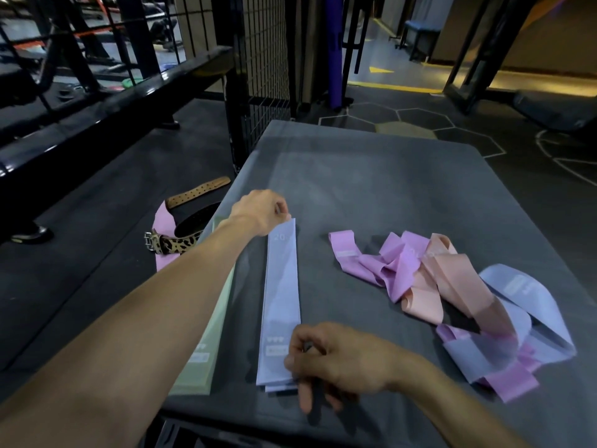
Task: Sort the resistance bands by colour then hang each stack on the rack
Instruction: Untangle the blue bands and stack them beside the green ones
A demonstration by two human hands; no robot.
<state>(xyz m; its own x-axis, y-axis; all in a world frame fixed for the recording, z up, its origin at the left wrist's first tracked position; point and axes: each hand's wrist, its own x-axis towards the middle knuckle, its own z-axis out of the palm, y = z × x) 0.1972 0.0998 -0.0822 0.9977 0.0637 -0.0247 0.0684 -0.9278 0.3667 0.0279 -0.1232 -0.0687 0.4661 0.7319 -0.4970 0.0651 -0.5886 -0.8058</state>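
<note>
Head view is filled by a dark grey table on which the resistance bands are spread. A flat stack of pale blue bands is laid lengthwise near the centre, running from 12 o'clock to 6 o'clock. Its far end is pinched by the left hand, fingers curled onto the top edge; its near end is held by the right hand, whose grip is closed on the lower corner with thumb and fingers curled round the layers. At 9 o'clock from the blue stack, a pale green stack is laid parallel along the table's left edge and is largely hidden by the left forearm, which crosses over it. At 3 o'clock, well apart from the blue stack, an unsorted heap is seen: pink bands tangled with peach bands, and, nearer 4 o'clock, a looped pale blue band lying over more pink ones. Beyond the table's left edge, at 10 o'clock on the floor, a leopard-print belt with a metal buckle, a tan perforated strap and another pink band are lying together. A black metal rack with a wire mesh panel is standing at 11 o'clock, past the table's far left corner. A purple upright roller is seen at 12 o'clock.
</note>
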